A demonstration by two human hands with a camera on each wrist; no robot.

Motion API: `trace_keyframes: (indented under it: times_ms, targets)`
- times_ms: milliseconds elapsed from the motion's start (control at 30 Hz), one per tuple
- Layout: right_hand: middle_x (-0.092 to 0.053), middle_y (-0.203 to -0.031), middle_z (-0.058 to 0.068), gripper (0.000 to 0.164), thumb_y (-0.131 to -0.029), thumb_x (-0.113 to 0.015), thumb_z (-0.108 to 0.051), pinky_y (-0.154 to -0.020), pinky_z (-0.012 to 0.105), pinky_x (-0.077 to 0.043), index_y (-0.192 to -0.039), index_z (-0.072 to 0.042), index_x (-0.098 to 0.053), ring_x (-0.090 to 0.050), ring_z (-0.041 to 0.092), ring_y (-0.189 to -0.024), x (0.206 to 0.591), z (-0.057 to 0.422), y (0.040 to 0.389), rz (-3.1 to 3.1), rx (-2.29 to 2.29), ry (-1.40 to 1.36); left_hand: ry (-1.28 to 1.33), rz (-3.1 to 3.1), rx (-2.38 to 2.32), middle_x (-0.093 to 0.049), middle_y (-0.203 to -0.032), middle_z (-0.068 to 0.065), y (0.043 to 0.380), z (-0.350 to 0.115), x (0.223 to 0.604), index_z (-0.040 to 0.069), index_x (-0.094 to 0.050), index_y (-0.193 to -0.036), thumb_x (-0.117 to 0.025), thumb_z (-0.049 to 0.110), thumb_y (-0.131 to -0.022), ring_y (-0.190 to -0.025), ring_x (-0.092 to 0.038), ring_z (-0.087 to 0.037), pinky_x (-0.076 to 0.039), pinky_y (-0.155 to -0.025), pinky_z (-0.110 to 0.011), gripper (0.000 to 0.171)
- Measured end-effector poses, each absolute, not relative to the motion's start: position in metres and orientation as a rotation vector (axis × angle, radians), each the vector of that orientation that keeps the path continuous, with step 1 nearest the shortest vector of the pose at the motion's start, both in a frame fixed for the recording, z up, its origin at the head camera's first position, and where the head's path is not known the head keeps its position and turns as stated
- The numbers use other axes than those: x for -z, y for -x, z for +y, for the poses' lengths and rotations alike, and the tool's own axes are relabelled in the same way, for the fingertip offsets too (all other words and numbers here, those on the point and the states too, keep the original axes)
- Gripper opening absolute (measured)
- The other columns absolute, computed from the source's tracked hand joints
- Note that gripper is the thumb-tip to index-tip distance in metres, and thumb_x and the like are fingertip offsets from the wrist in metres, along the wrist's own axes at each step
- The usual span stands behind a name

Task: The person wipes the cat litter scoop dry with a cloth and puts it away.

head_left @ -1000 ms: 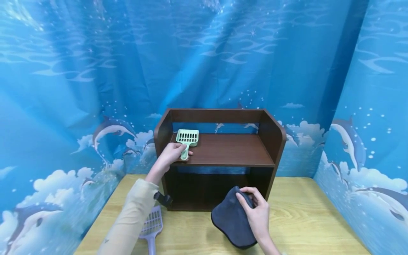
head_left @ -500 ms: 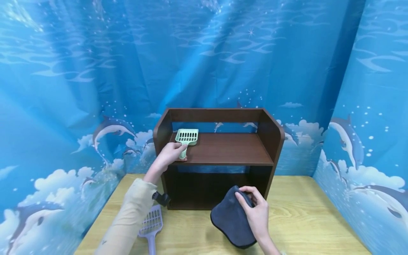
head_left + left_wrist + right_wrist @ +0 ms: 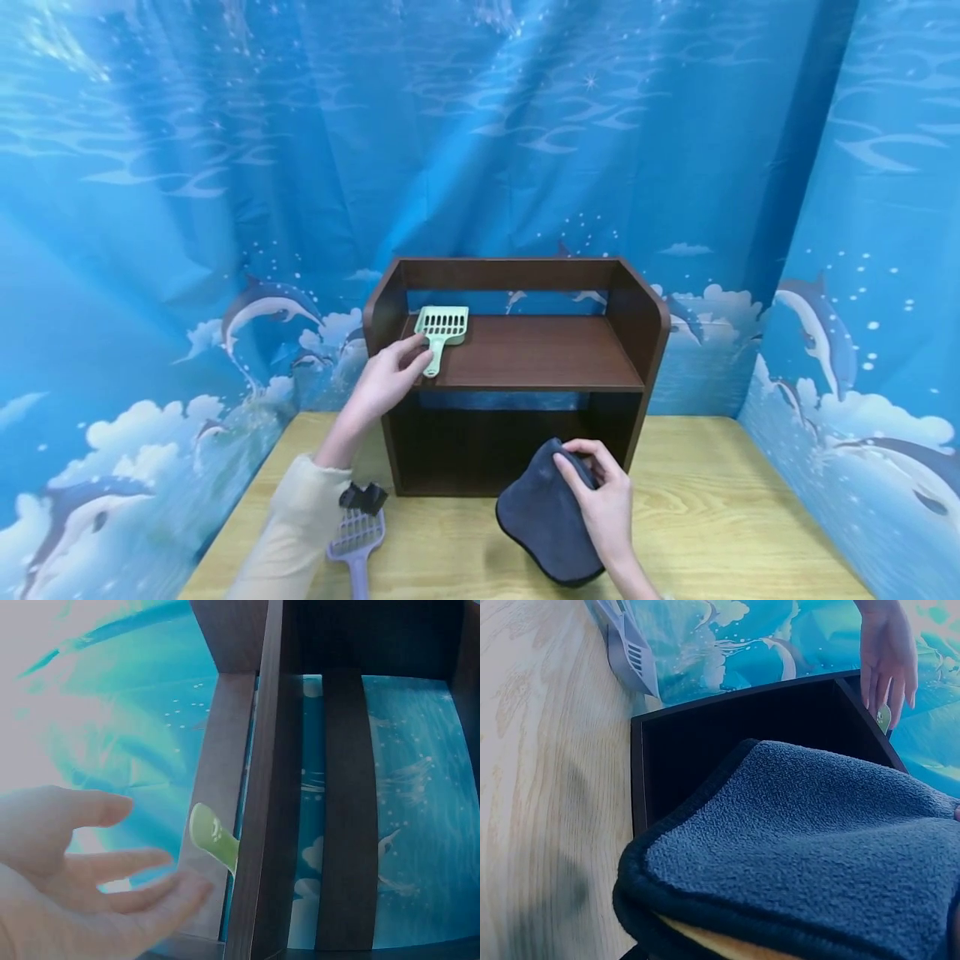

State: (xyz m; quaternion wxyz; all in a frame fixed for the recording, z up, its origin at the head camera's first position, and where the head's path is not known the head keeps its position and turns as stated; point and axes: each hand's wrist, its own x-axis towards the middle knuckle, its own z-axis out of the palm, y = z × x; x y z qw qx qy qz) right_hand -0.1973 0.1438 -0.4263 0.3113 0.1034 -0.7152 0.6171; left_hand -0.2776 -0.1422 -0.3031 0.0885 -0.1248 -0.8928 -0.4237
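Carefully withdraw your left hand (image 3: 385, 380), fingers released, from the green scoop (image 3: 438, 341), mid-frame; your right hand (image 3: 606, 493) pinches the cloth (image 3: 549, 512).

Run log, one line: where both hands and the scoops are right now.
left hand: beside green scoop, not gripping it | green scoop: on upper shelf | right hand: pinches dark cloth | purple scoop: on table

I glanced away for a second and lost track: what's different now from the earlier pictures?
The left hand has let go of the green scoop and drawn slightly back leftward. Unchanged: the green scoop on the upper shelf, the right hand holding the dark cloth, the purple scoop on the table.
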Motion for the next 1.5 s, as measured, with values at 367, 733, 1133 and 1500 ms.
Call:
trace_keyframes:
  times_ms: [367,733,1133,1500]
  targets:
    - [-0.063,-0.087,0.001,0.019,-0.079,-0.072,-0.011,-0.06,0.019,-0.044,-0.096,-0.011,-0.065,-0.055,0.013,-0.067,0.44,0.147,0.206,-1.879,-1.618,-0.27,0.454,-2.106,1.721,-0.064,-0.101,-0.019,0.24,-0.16,0.328,0.001,-0.059,-0.116,-0.048,0.018,-0.096,-0.09,-0.064,-0.026,-0.053,-0.077,-0.029,0.028]
    - [-0.063,-0.088,0.002,0.018,-0.079,-0.072,-0.011,-0.061,0.019,-0.045,-0.096,-0.008,-0.065,-0.055,0.013,-0.069,0.426,0.142,0.196,-1.901,-1.647,-0.249,0.05,-1.964,1.993,-0.067,-0.097,0.0,0.23,-0.203,0.405,-0.005,-0.051,-0.121,-0.042,0.029,-0.098,-0.087,-0.064,-0.012,-0.052,-0.077,-0.027,0.042]
    - [-0.063,-0.088,0.001,0.018,-0.079,-0.072,-0.013,-0.061,0.02,-0.045,-0.096,-0.01,-0.065,-0.055,0.014,-0.069,0.429,0.141,0.197,-1.915,-1.659,-0.249,-0.152,-1.938,2.021,-0.066,-0.104,-0.009,0.237,-0.261,0.544,0.004,-0.055,-0.12,-0.048,0.039,-0.094,-0.087,-0.065,-0.016,-0.054,-0.069,-0.027,0.044]
    - [-0.063,-0.088,0.001,0.019,-0.079,-0.072,-0.013,-0.062,0.019,-0.045,-0.097,-0.008,-0.065,-0.055,0.014,-0.07,0.43,0.139,0.196,-1.928,-1.657,-0.251,-0.451,-2.471,1.87,-0.067,-0.083,-0.012,0.174,-0.249,0.511,-0.015,-0.055,-0.107,-0.041,0.024,-0.098,-0.072,-0.066,-0.019,-0.054,-0.064,-0.035,0.042]
